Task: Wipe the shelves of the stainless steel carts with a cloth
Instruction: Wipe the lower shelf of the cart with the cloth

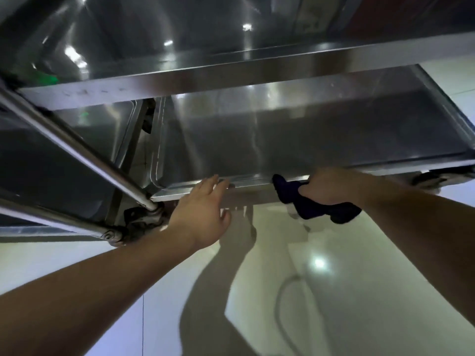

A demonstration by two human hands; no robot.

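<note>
Here cloth bunches below right grip

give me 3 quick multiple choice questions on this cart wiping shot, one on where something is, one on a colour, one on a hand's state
1. Where is the dark cloth?
A. at the near edge of the lower stainless steel shelf
B. on the top shelf
C. on the floor

2. What colour is the cloth?
A. white
B. dark navy
C. yellow

3. How is the left hand?
A. gripping the cloth
B. clenched in a fist
C. open, fingers on the shelf rim

Answers:
1. A, the right hand holds it against that shelf's front edge.
2. B, it looks dark blue, almost black.
3. C, its fingers lie straight over the rim, holding nothing.
</note>
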